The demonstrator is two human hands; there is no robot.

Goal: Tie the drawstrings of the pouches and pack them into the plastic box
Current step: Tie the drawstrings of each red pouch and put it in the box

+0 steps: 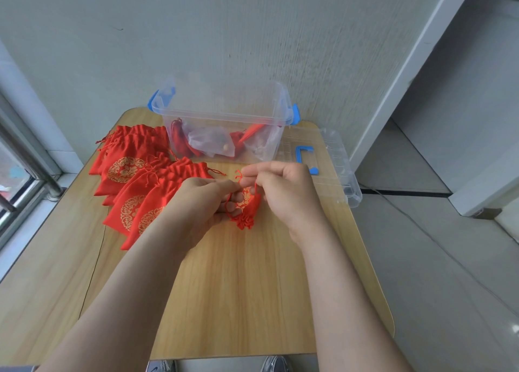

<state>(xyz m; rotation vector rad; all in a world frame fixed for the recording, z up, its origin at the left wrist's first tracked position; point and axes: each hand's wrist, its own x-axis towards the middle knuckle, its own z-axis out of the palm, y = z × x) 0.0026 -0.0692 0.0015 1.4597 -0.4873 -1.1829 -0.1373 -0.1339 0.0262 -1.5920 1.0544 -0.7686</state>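
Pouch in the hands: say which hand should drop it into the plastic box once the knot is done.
Right, probably. The right hand pinches the drawstring and lies closer to the plastic box. The left hand, also on the pouch, sits by the pile of pouches, handy for the next.

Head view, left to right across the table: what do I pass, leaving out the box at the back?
Pile of red pouches → left hand → held pouch → right hand → clear lid with its blue handle.
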